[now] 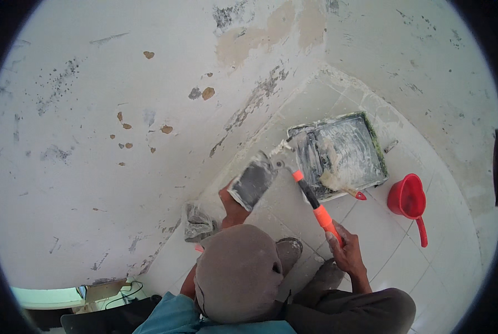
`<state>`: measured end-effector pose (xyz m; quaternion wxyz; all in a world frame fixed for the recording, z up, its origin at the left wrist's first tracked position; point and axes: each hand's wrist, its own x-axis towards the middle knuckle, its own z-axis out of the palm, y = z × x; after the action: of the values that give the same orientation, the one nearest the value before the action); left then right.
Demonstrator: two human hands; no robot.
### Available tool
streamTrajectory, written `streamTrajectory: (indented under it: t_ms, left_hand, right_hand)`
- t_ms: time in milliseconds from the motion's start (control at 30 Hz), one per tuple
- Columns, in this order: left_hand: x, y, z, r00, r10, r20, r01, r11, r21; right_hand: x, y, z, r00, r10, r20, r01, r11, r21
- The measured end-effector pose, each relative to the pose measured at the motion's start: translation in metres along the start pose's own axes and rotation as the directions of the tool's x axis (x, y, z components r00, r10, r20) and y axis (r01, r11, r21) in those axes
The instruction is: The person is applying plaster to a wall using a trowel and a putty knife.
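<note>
- The left hand (234, 210), at twelve o'clock from the cap (238, 273), held a dark board (253, 181); its fingers were mostly hidden, so how tightly they closed couldn't be told.
- The right hand (346, 253), nearer half past two, had its fingers wrapped around the orange grip of a long-handled tool (310, 195).
- The tool's head was near the board's far end; a level board and light, even scraping seemed best.
- Toward one o'clock, the tray (381, 146) held pale paste (349, 147).

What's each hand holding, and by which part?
Right hand: orange-and-black tool, by its near orange end. Left hand: dark rectangular block, at its near edge; exact grip hidden.
</note>
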<state>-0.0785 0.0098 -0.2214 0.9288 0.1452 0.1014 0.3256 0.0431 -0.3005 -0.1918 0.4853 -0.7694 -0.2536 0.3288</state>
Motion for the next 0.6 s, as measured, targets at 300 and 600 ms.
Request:
streamTrajectory:
  t_ms: [300, 600]
  left_hand:
    - [0.014, 0.021, -0.045, 0.872, 0.427, 0.239, -0.356, 0.218, 0.909]
    - [0.012, 0.012, -0.028, 0.823, 0.424, 0.377, -0.471, 0.141, 0.871]
  right_hand:
    - [-0.006, -0.013, 0.006, 0.976, 0.138, 0.17, -0.139, 0.99, -0.002]
    - [-0.001, -0.01, 0.012, 0.98, 0.126, 0.157, -0.131, 0.991, 0.027]
